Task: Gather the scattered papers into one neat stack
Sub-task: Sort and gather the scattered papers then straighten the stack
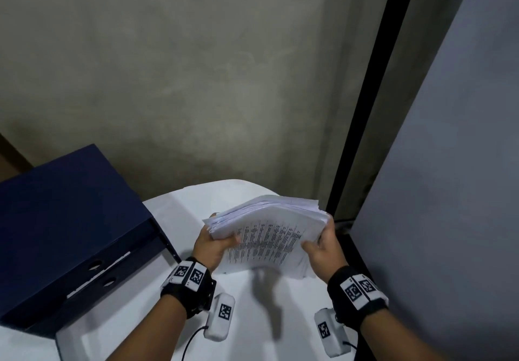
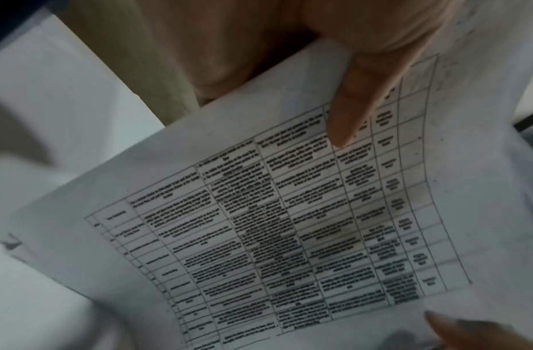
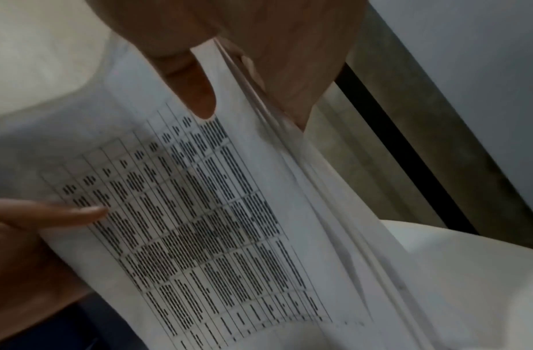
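A thick stack of white printed papers (image 1: 269,234) is held tilted above the white table (image 1: 252,304), its top sheet carrying a table of text. My left hand (image 1: 210,244) grips the stack's left edge, thumb on the top sheet and fingers hidden behind. My right hand (image 1: 323,248) grips the right edge the same way. The left wrist view shows the printed sheet (image 2: 289,225) with my left thumb (image 2: 348,113) pressed on it. In the right wrist view the stack (image 3: 229,225) is seen edge-on, with my right thumb (image 3: 193,90) on top and sheet edges slightly uneven.
A dark blue box file (image 1: 70,234) lies on the table at the left, close to my left wrist. A stained wall (image 1: 196,80) rises behind the table. At the right stand a black frame (image 1: 365,108) and a grey panel (image 1: 449,164).
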